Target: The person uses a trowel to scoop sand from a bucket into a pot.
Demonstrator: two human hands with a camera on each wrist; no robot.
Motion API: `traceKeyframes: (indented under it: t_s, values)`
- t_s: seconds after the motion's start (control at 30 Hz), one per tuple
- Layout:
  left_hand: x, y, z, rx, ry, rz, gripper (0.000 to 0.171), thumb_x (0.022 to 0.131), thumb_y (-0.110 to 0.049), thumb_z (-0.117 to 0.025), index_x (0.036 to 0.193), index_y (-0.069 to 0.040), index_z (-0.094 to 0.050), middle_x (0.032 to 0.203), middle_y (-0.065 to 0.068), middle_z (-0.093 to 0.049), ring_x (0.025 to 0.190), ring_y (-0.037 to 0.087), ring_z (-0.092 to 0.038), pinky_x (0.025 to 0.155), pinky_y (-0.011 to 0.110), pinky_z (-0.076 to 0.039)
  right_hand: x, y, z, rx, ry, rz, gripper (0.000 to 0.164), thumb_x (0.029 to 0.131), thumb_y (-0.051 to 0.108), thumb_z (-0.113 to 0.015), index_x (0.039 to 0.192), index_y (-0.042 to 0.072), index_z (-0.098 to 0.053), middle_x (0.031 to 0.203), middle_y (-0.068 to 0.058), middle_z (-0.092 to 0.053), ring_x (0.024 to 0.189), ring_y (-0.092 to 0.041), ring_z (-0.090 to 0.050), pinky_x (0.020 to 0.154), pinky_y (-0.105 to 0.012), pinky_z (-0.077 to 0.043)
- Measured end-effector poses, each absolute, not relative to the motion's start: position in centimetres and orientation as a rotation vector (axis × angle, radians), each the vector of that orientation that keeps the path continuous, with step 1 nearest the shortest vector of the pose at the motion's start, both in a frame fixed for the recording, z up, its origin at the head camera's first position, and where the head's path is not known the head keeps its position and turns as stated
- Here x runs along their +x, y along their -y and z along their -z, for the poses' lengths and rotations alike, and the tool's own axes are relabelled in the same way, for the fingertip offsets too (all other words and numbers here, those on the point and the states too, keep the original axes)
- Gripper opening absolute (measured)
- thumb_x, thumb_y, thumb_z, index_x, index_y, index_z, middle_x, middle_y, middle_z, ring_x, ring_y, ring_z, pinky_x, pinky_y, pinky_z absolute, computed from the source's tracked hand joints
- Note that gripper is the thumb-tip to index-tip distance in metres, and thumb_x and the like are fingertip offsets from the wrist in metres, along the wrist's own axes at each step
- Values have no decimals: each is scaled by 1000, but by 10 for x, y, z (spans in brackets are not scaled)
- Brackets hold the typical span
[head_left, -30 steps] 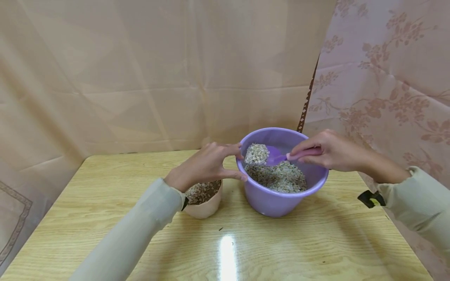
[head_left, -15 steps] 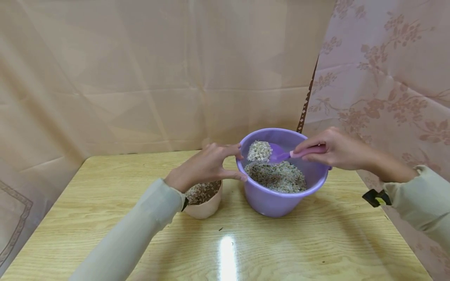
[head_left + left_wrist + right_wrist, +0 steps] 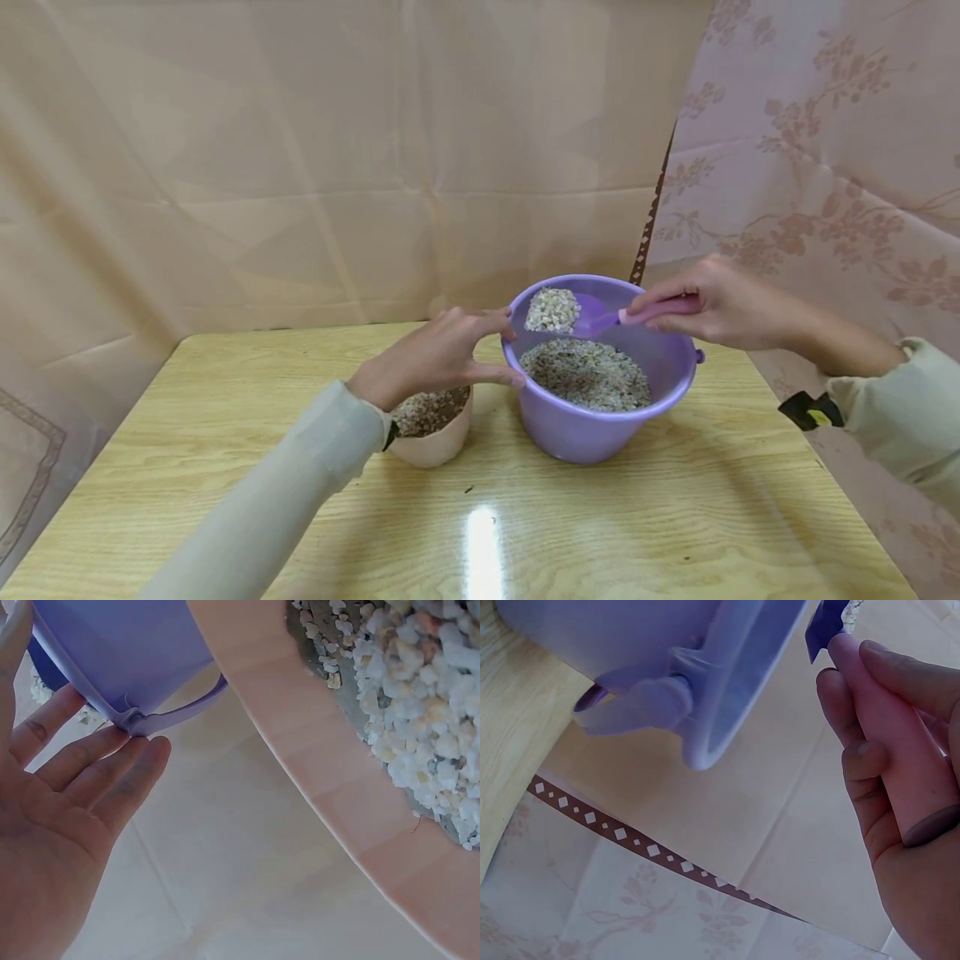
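Note:
My right hand (image 3: 731,304) grips the pink handle of a small hand trowel (image 3: 596,321). Its purple blade carries a heap of whitish gravel (image 3: 553,310) above the inside of a purple bucket (image 3: 581,433). Below it, more mixed gravel (image 3: 592,375) lies in the bucket. With thumb and fingers spread, my left hand (image 3: 442,350) touches the bucket's left rim; the left wrist view shows these fingers nearly straight beside the bucket's carrying handle (image 3: 184,716). Under my left wrist stands a peach pot (image 3: 435,446), partly hidden, holding pale stones (image 3: 427,697) over darker grey material.
Everything stands on a light wood-grain table (image 3: 600,533). A beige curtain (image 3: 337,167) hangs behind it, and a pinkish floral cloth (image 3: 825,167) hangs at the right. Tiny dark bits (image 3: 468,489) lie on the tabletop.
The loaded trowel has risen from near the gravel surface towards the bucket's back rim, my right hand rising with it. My left hand stays at the rim.

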State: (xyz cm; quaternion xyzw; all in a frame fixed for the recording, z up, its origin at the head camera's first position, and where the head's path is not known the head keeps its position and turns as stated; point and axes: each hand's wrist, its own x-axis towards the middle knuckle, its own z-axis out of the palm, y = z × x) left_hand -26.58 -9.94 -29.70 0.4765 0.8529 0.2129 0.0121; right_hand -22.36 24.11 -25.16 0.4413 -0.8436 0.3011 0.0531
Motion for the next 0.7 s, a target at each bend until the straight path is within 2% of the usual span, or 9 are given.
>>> traceKeyframes:
  t_s: [0.1, 0.27, 0.43, 0.53, 0.67, 0.7]
  values:
    - [-266, 102, 297, 1490, -2668, -653, 51, 85, -52, -73, 119, -14, -69, 143, 14, -54, 127, 25, -56, 110, 43, -37, -225, -240, 248, 1374, 2536, -886, 36, 74, -17, -77, 105, 1, -75, 98, -7, -76, 89, -3, -71, 67, -21, -55]
    - [-267, 106, 297, 1558, -2666, -664, 47, 88, -47, -73, 120, -14, -70, 142, 14, -55, 122, 23, -60, 108, 41, -39, -227, -236, 242, 1376, 2519, -806, 37, 73, -15, -79, 104, 5, -76, 98, -2, -77, 86, -3, -71, 66, -19, -54]
    - [-266, 111, 295, 1543, -2658, -652, 51, 90, -46, -71, 127, -12, -67, 145, 11, -52, 123, 23, -59, 106, 37, -41, -228, -232, 238, 1375, 2516, -770, 36, 75, -13, -79, 106, 4, -75, 97, -3, -77, 84, -1, -71, 64, -17, -53]
    - [-265, 114, 295, 1517, -2659, -646, 53, 90, -48, -70, 130, -13, -65, 143, 10, -54, 111, 20, -67, 104, 35, -43, -229, -229, 236, 1378, 2507, -749, 35, 76, -11, -79, 107, 4, -76, 97, -3, -77, 82, -1, -71, 61, -17, -52]
    - [-265, 119, 295, 1436, -2649, -675, 53, 91, -49, -69, 133, -17, -64, 143, 12, -54, 83, 11, -72, 98, 36, -48, -228, -224, 233, 1370, 2525, -741, 34, 77, -9, -79, 107, 7, -76, 98, -1, -77, 84, -3, -71, 65, -17, -53]
    - [-265, 121, 295, 1404, -2644, -684, 53, 91, -49, -69, 134, -18, -63, 145, 13, -53, 81, 10, -72, 97, 37, -49, -228, -223, 232, 1367, 2530, -733, 33, 78, -9, -79, 107, 8, -76, 98, 1, -77, 84, -2, -71, 67, -17, -53]
